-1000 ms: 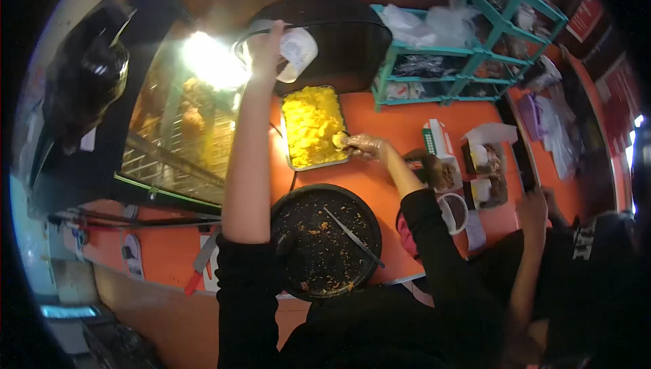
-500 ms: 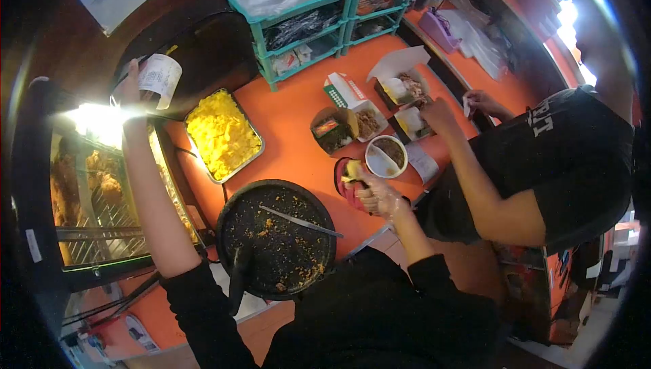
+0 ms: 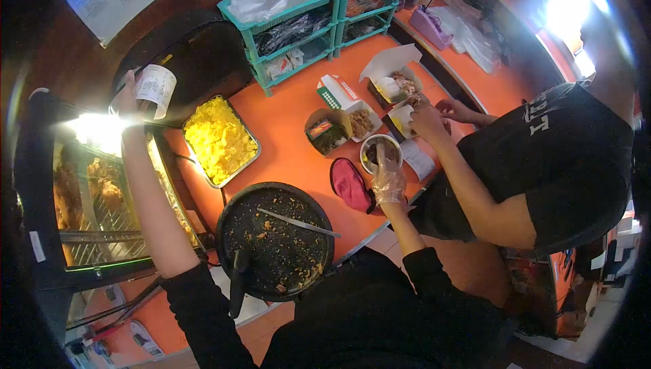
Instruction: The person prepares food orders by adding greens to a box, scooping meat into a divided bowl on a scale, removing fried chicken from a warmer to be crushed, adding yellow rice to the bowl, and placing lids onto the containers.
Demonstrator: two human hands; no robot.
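My left hand [image 3: 124, 102] is raised at the left beside the bright lamp, its fingers closed at the edge of a curled printed receipt [image 3: 155, 88]; glare hides part of the grip. My right hand [image 3: 388, 178], in a clear plastic glove, reaches down into a round white bowl [image 3: 399, 163] of dark food. Its fingertips are bunched together, and what they hold is hidden. A small yellow piece shows by the bowl's near-left rim. Just left of this hand lies a pink cloth pad [image 3: 351, 186] with a dark edge.
A black pan [image 3: 234, 260] with crumbs and a metal utensil [image 3: 298, 222] stands near me. Behind it is a tray of yellow food [image 3: 220, 140]. Open food boxes [image 3: 329, 131] stand beyond the bowl, where a co-worker's hands [image 3: 430, 123] work. Teal shelves [image 3: 261, 64] rise behind.
My right hand has moved from above the pink pad, where it held something yellow, up and right into the white bowl. The pad is uncovered. My left hand stays beside the receipt.
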